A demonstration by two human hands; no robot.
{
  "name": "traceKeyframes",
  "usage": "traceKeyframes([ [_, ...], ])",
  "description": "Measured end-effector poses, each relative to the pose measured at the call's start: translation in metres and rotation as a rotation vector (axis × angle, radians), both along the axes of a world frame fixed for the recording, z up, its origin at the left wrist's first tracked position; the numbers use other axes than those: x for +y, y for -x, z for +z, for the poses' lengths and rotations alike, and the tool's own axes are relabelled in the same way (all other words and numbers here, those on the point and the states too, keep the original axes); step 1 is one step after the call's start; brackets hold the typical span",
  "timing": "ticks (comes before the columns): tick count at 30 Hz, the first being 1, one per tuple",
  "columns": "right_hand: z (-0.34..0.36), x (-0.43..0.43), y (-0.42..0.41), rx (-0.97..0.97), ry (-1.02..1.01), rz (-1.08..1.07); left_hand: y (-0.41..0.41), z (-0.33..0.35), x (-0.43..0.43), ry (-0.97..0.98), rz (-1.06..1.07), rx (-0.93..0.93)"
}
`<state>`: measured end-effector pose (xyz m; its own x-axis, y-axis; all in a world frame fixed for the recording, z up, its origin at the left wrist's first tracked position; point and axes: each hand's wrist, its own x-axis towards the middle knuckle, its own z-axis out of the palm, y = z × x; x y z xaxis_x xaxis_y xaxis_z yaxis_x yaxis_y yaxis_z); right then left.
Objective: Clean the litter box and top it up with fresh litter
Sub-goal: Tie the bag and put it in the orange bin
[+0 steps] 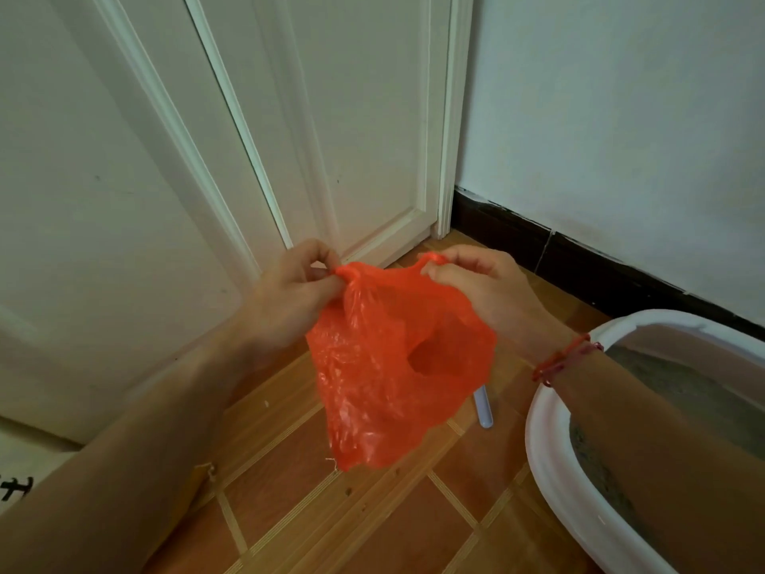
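Litter box [542, 428], white with a broad rounded rim, sits on the floor at the lower right of the frame, partly cut off by the edge. Grey litter [703, 391] fills its inside, and the person's right forearm crosses over it.

From the head camera, looking down, two bare arms reach in from the bottom corners and meet near the middle of the frame. Between them hangs a thin red plastic bag [372, 366], crumpled and slack, held clear of the floor. The left hand [294, 292] pinches the bag's upper left edge between thumb and curled fingers. The right hand [476, 287] pinches the upper right edge, where a loop of red plastic shows above its bent fingers. The top of the bag is stretched between the two hands. A red cord bracelet [563, 358] circles the right wrist.

Below the bag lies a floor [372, 524] of orange-brown tiles with pale wood-look strips. A small white tube-shaped object [484, 408] lies on it just beside the box, half hidden by the bag; what it is cannot be told. A white panelled door [352, 118] fills the upper left and centre. A white wall [621, 118] with a dark skirting board [579, 263] fills the upper right. At the lower left edge sits something pale with black markings [16, 470].
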<state>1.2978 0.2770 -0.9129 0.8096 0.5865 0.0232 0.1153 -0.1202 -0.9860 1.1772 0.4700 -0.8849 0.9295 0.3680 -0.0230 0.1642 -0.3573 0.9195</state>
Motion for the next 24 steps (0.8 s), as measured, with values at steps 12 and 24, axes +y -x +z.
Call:
traceKeyframes([
  [12,-0.006,0.020,0.015,-0.168,0.191,0.244,-0.029,-0.008,-0.035,-0.004,0.186,-0.036],
  [24,-0.008,0.016,0.010,0.037,0.075,0.214,-0.017,-0.020,-0.028,0.411,-0.206,0.156],
])
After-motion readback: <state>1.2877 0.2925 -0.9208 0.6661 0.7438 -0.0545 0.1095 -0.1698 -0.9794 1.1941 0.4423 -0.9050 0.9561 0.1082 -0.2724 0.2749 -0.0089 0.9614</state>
